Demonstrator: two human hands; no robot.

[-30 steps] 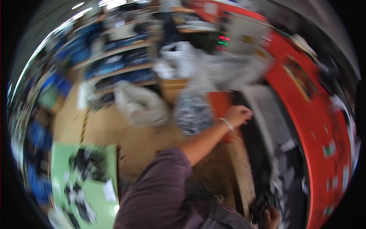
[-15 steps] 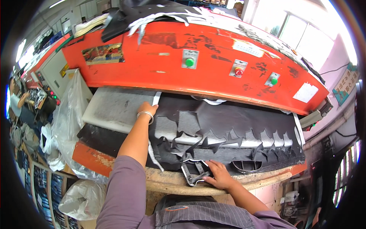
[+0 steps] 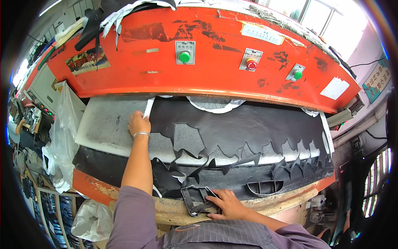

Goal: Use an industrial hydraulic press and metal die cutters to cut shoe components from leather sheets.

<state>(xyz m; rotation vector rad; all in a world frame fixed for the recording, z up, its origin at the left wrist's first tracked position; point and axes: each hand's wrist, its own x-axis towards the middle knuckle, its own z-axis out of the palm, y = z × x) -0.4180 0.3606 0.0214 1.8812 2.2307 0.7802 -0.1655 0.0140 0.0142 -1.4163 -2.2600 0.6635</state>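
Observation:
A black leather-like sheet with a white edge lies over a pale grey cutting board, its front part cut into ragged points and holes. My left hand is closed at the sheet's left white edge, fingertips partly hidden. Low in front, my right hand grips the right side of an angular metal cutting die with inner crossbars, fingers and thumb on its rim. To its right, a half-round cutting die rests on the front edge. Black scraps hang between the board and the angular die.
A red press beam with green and red buttons spans the space just behind the sheet. A worn wooden rail runs along the front. Clear plastic sheeting hangs at left, above a white bag. Offcuts lie atop the press.
The view has shifted, and more of the rounded cut-out at the sheet's back now shows. My left hand stays at the white edge; my right hand stays on the angular die.

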